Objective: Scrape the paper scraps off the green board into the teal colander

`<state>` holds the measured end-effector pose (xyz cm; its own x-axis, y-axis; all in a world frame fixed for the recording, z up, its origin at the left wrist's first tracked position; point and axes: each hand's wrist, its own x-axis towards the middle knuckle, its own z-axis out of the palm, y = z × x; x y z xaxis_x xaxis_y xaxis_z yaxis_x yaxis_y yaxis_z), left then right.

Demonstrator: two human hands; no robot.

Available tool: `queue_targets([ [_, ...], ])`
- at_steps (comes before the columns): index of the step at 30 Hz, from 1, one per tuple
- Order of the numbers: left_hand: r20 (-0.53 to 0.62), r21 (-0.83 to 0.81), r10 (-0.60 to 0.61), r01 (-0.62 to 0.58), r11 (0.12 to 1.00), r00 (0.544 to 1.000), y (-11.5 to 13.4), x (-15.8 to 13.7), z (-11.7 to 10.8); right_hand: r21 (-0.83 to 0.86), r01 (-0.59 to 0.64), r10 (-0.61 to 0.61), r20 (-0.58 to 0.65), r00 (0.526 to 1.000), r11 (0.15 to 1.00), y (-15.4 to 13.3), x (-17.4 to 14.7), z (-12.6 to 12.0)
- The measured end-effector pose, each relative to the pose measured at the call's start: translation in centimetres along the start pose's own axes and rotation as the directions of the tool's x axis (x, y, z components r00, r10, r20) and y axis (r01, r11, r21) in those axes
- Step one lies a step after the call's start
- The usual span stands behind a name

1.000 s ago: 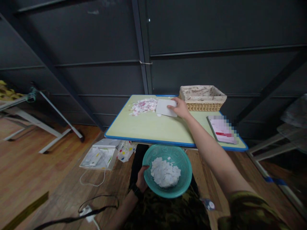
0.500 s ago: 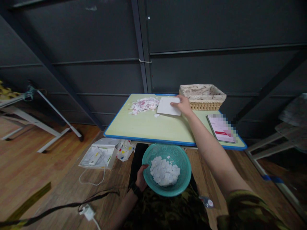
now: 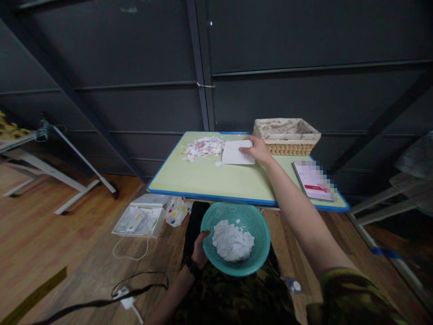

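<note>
Scraps [image 3: 232,243] lay in the bowl [image 3: 261,239] at six o'clock, left hand [image 3: 200,253] pinching its rim; at twelve, the right hand [image 3: 260,150] pinched a card [image 3: 233,153] that had barely shifted, leaving the pile [image 3: 204,147] at eleven o'clock seemingly undisturbed.

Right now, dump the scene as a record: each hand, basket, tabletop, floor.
left hand: the left hand grips the green basket at its left rim
basket contents: white paper scraps, heaped
right hand: the right hand holds a white card over the table; card-table contact unclear
tabletop left: pink-and-white scrap pile, beside the card
tabletop right: lined wicker basket at the back; flat device nearer, screen partly pixelated
floor left: open white box, dotted bag, black cable
</note>
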<state>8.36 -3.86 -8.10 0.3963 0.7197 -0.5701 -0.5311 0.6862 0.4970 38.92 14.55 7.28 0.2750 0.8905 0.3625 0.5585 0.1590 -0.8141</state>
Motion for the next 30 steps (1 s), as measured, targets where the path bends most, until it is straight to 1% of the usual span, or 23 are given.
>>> queue_targets([
  [6, -0.006, 0.033, 0.008, -0.008, 0.999, 1.000, 0.0, -0.2, 0.0, -0.031, 0.000, -0.002, -0.064, 0.998, 1.000, 0.0, 0.0, 0.3],
  [12, 0.012, 0.052, -0.012, 0.011, 0.999, 1.000, 0.1, -0.1, -0.2, -0.025, 0.019, -0.019, 0.000, 1.000, 1.000, -0.3, -0.2, 0.4],
  [16, 0.015, 0.066, 0.009, -0.010, 0.998, 1.000, 0.0, 0.0, -0.3, -0.010, -0.006, 0.006, -0.006, 1.000, 1.000, -0.6, -0.2, 0.0],
  [21, 0.028, 0.048, 0.027, -0.028, 0.998, 0.999, -0.2, 0.4, -0.7, 0.065, -0.085, 0.086, -0.007, 0.996, 0.994, -0.6, -0.3, -0.4],
  [26, 0.038, -0.004, 0.004, -0.004, 1.000, 0.999, -0.6, 1.3, -1.7, 0.089, -0.063, 0.065, -0.020, 0.998, 0.994, -0.3, -0.2, 0.2],
  [30, 0.057, -0.025, -0.016, 0.017, 1.000, 0.998, -0.8, 2.1, -2.5, 0.140, -0.075, 0.079, -0.018, 0.997, 0.987, 0.2, 0.0, 0.5],
])
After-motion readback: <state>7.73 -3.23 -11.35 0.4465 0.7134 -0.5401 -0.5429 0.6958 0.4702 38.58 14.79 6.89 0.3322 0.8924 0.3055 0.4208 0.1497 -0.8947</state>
